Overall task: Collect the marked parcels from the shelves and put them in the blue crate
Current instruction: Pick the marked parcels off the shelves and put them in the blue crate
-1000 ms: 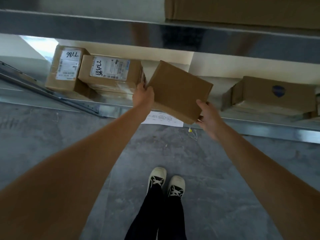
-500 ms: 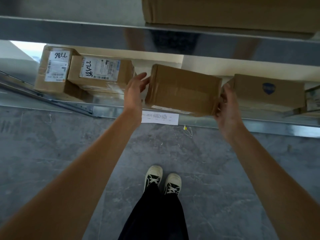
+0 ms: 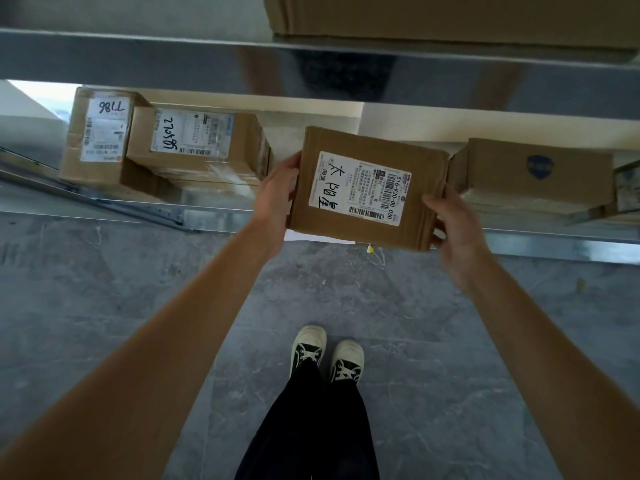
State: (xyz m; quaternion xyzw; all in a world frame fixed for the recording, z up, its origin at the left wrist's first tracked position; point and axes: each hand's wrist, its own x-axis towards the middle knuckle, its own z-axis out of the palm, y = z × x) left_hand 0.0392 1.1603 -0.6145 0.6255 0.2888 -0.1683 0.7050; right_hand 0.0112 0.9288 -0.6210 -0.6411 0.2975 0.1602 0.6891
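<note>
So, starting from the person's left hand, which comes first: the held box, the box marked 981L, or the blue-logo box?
1. Held box, touching the left hand.
2. Box marked 981L, far left on the shelf.
3. Blue-logo box, right of the held box.

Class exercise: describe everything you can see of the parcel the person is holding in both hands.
The parcel is a plain brown cardboard box, closed, its broad face turned up towards the camera. That face carries a white shipping label with barcodes, printed text and black handwritten characters. It is held in front of the metal shelf, slightly tilted. The left hand grips its left side and the right hand its right lower corner. A neighbouring box sits close on its right; contact is unclear.
</note>
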